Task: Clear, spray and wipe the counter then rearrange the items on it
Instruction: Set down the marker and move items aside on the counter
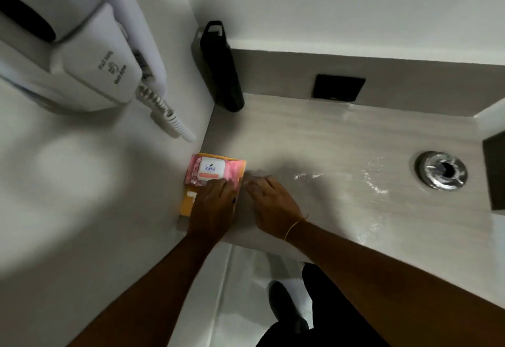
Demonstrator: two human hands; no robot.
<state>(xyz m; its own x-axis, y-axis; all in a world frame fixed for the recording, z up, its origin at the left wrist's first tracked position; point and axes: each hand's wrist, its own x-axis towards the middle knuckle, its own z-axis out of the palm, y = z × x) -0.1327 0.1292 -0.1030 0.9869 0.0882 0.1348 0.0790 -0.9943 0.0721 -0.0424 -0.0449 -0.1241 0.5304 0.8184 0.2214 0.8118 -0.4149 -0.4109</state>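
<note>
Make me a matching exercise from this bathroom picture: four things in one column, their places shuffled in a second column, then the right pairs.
Things
1. black bottle
2. pink wipes pack
3. chrome drain
4. hair dryer

Places
A. mounted on the left wall
B. lying on top of the orange box
C. standing in the back left corner of the counter
D. set into the counter's right side

Pairs: 1-C, 2-B, 3-D, 4-A

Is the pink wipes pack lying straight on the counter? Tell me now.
No, the pink wipes pack lies on top of an orange box.
</note>
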